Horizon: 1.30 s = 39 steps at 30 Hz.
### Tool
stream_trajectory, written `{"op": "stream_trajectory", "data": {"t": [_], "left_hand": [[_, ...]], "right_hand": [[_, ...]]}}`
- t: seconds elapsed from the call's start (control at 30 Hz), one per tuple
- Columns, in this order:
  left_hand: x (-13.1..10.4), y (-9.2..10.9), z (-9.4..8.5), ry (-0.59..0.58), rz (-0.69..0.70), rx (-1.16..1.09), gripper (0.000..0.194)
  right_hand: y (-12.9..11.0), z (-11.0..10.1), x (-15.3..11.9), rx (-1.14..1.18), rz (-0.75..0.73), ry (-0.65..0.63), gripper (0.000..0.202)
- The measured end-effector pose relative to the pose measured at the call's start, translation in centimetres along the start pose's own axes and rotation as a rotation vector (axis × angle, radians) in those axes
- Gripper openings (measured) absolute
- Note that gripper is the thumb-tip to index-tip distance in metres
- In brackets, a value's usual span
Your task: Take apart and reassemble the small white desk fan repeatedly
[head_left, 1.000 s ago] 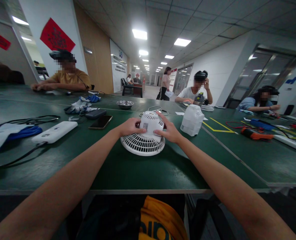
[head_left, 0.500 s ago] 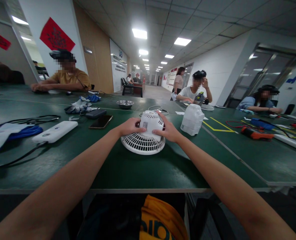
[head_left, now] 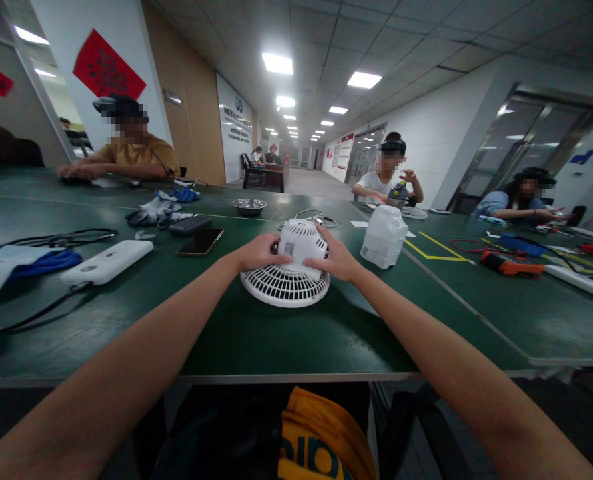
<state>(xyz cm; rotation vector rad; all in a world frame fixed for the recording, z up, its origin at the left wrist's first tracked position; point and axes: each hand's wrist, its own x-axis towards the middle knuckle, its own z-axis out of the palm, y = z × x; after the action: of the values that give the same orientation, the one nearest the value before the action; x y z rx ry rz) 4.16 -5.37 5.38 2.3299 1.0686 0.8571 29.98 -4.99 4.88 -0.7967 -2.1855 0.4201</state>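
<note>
My left hand [head_left: 261,253] and right hand [head_left: 340,259] gripping the white housing [head_left: 302,245] from nine and three o'clock, slotted grille [head_left: 285,291] beneath, white casing [head_left: 384,237] apart toward three.

Dark-screened phone [head_left: 201,242] near, left of fingers [head_left: 319,265]; white power bank [head_left: 109,262] farther left, beside blue-and-white glove [head_left: 21,260]. Metal bowl [head_left: 249,207] beyond fingers, slightly left. Yellow tape [head_left: 442,259] right of fingers; orange-and-black device [head_left: 513,264] farther right.
</note>
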Motion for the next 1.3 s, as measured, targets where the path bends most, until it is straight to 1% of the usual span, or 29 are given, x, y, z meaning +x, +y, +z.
{"op": "stream_trajectory", "data": {"t": [0.1,0.3,0.4,0.5,0.53,0.6,0.67,0.73,0.8,0.87,1.03,1.2,1.3], "left_hand": [[0.1,-0.5,0.0,-0.017,0.009,0.070,0.063],[0.1,-0.9,0.2,-0.011,0.010,0.102,0.067],[0.2,-1.2,0.3,0.044,0.041,0.167,0.064],[0.3,-1.5,0.6,0.109,0.069,0.179,0.062],[0.3,-1.5,0.7,0.118,0.079,0.152,0.065],[0.3,-1.5,1.0,0.107,0.104,0.066,0.079],[0.3,-1.3,1.2,0.072,0.131,-0.029,0.098],[0.4,-1.0,1.5,0.049,0.157,-0.087,0.114],[0.5,-0.9,1.8,0.057,0.169,-0.093,0.123],[0.6,-0.8,1.9,0.073,0.175,-0.069,0.127],[0.5,-0.3,2.0,0.126,0.243,-0.019,0.125],[0.6,0.0,2.1,0.162,0.244,0.083,0.110],[0.8,-0.2,2.2,0.175,0.254,0.087,0.104]], "right_hand": [[0.0,0.1,0.0,-0.128,-0.032,-0.002,0.094],[-0.1,0.5,-0.1,-0.206,-0.081,0.012,0.097],[-0.6,0.5,-0.2,-0.252,-0.082,0.025,0.098],[-1.0,0.0,-0.4,-0.294,-0.086,-0.009,0.090],[-1.1,-0.2,-0.5,-0.281,-0.087,-0.023,0.086],[-1.1,-0.6,-0.7,-0.210,-0.079,-0.045,0.081],[-0.9,-0.7,-0.9,-0.123,-0.068,-0.062,0.082],[-0.7,-0.7,-0.9,-0.058,-0.066,-0.092,0.088],[-0.5,-0.6,-0.9,-0.021,-0.072,-0.122,0.091],[-0.6,-0.5,-0.8,-0.008,-0.083,-0.149,0.093],[-0.9,-0.4,-0.6,-0.007,-0.083,-0.163,0.096],[-0.8,-0.3,-0.7,0.004,-0.075,-0.145,0.096],[-0.6,-0.3,-0.6,0.015,-0.069,-0.153,0.095]]}}
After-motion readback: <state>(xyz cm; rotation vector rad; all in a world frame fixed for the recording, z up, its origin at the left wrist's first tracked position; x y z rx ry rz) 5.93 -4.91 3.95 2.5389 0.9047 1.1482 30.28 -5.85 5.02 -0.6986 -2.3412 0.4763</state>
